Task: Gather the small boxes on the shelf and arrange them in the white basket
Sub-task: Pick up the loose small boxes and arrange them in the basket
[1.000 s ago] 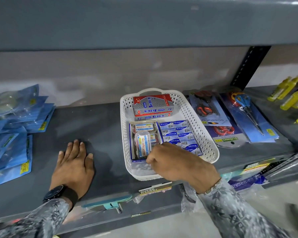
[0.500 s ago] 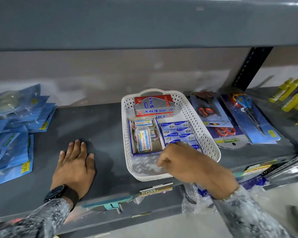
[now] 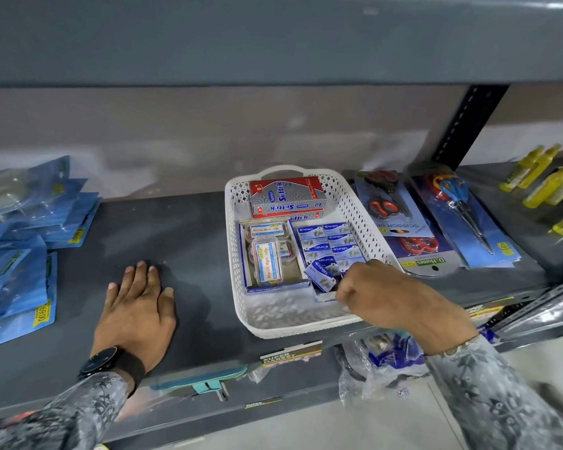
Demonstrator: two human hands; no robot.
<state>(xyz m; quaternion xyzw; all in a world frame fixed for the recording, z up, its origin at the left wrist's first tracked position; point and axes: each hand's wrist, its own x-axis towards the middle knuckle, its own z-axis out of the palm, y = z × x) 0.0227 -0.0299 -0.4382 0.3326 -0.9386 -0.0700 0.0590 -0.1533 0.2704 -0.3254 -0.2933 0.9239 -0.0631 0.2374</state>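
right hand [image 3: 381,292] pinches a small blue box [image 3: 322,274] in the white basket [image 3: 238,254]; left hand [image 3: 137,306] flat, scissor packs [image 3: 400,222] beside.

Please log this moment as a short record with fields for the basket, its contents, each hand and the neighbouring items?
basket: white basket on the grey shelf
contents: red Softek box at back; clear clip cases left; small blue boxes right
right hand: right hand closed on a tilted blue box
left hand: left hand flat on shelf
neighbours: scissor packs right, blue packets left
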